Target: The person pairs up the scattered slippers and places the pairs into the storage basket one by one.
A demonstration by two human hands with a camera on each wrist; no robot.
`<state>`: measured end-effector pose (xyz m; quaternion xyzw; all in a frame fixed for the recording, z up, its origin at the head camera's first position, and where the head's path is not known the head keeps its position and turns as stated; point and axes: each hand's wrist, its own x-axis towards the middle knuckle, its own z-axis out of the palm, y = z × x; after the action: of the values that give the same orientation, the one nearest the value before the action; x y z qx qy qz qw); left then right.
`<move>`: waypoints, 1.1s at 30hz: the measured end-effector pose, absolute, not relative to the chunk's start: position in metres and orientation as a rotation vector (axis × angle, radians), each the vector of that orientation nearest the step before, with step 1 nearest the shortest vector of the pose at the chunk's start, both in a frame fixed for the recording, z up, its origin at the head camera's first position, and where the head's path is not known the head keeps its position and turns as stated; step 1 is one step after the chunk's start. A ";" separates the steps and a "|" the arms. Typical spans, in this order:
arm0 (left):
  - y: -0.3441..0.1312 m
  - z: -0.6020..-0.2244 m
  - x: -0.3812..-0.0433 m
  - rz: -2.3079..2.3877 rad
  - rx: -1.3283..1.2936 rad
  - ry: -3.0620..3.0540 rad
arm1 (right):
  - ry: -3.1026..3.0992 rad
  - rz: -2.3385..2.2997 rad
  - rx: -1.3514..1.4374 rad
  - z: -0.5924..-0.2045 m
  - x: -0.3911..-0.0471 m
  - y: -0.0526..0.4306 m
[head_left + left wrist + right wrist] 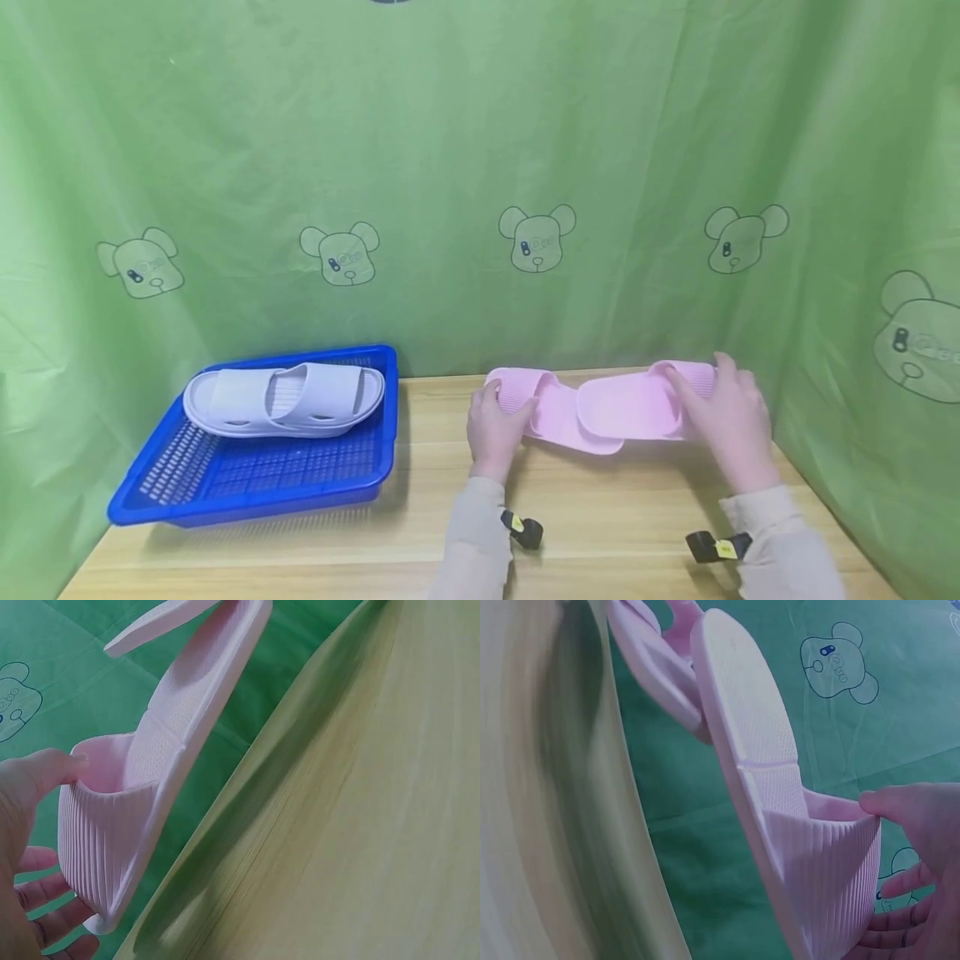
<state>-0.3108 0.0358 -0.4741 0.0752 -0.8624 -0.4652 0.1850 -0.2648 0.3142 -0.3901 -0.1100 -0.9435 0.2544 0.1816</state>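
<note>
The left hand (495,433) and right hand (738,429) had fingers (46,889) clamped on ribbed straps (829,862) of two pink, soft-looking slippers (626,408), heels overlapping above the pale wooden counter (600,517); matched, level grips seemed steadiest.

Pink slippers (558,417), their straps (832,859) patterned with parallel ribs, glow to the right of a deep blue basket (247,503) with mesh sides and floor. Inside the basket, slippers (243,398) show a pale lavender-white. Behind it, a green curtain (450,125) carries dark-outlined bear heads (537,257) with small navy marks. Beneath the basket, the tabletop (600,517) is light tan, streaked with wood grain. To its right, pale grey sleeves (474,533) accompany black wrist mounts (702,547) with yellow patches.
</note>
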 end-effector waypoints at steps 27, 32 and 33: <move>0.037 -0.475 -0.309 -1.155 0.238 -2.399 | -2.685 0.743 -0.387 -0.386 -0.273 0.283; 0.037 -0.474 -0.309 -1.116 0.235 -2.381 | -2.702 0.721 -0.381 -0.388 -0.274 0.282; 0.037 -0.474 -0.308 -1.114 0.233 -2.378 | -2.706 0.717 -0.380 -0.389 -0.275 0.281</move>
<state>-0.3085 0.0367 -0.4740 0.0855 -0.8734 -0.4092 0.2499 -0.2746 0.2814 -0.3890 -0.1327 -0.9459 0.2507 0.1574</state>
